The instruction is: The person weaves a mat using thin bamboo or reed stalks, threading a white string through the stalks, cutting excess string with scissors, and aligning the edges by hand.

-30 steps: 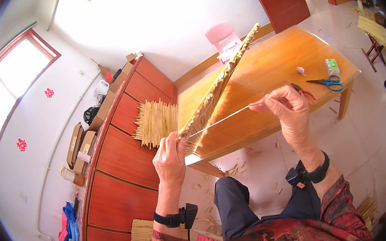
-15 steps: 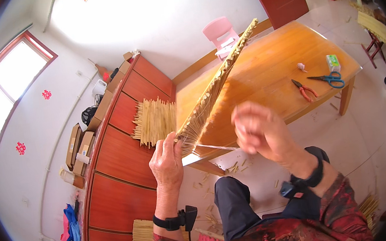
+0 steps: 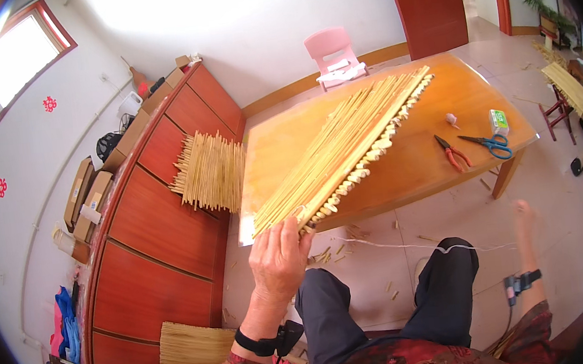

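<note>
- Left hand (image 3: 279,257) grips the near end of the reed mat (image 3: 344,150), which lies flat along the wooden table (image 3: 280,141); half a second ago it stood tilted on edge.
- Right hand (image 3: 523,214) has swung out wide and low from in front of the mat, blurred; I cannot tell whether it is closed.
- White string (image 3: 410,246) now runs taut from mat to that hand, so a stitch looks pulled tight.

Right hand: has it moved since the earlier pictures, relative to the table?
Yes. The right hand was up by the table top near the scissors; it has swung down and out, below the table's edge.
</note>
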Demonstrator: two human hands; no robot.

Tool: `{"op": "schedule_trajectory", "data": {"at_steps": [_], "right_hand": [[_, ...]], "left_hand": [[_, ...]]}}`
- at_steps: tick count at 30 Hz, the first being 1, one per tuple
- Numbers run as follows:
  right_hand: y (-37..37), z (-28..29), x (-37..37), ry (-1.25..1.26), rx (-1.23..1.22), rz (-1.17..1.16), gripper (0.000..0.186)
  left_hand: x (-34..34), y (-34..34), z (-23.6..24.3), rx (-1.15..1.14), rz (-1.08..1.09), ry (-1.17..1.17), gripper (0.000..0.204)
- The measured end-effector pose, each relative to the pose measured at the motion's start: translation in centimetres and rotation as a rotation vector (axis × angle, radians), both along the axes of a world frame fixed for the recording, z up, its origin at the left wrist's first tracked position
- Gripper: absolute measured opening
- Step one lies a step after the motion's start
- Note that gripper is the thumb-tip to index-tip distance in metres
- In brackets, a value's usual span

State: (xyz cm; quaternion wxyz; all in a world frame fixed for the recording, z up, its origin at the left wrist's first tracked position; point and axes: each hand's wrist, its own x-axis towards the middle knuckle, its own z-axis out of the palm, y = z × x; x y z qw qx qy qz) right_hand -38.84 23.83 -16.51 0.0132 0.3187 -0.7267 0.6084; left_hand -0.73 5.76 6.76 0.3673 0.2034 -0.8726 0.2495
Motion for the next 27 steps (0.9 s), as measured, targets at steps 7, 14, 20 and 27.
{"op": "schedule_trajectory", "data": {"at_steps": [7,14,20,27], "right_hand": [[-10.3,12.8,21.4,-0.642,0.124,1.116,0.024],[-10.6,10.8,24.0,-0.901,0.024,1.399,0.027],[-10.4,10.8,24.2,-0.775,0.027,1.189,0.023],[-10.9,11.6,24.3,-1.123,-0.04,1.339,0.021]], "left_hand": [[0.5,0.8,-3.9,0.044,-0.057,-0.009,0.043],[0.9,1.0,-5.2,0.075,-0.105,0.021,0.042],[1.0,1.1,-6.0,0.069,-0.104,0.001,0.04],[0.8,1.0,-5.0,0.084,-0.112,0.018,0.042]]}}
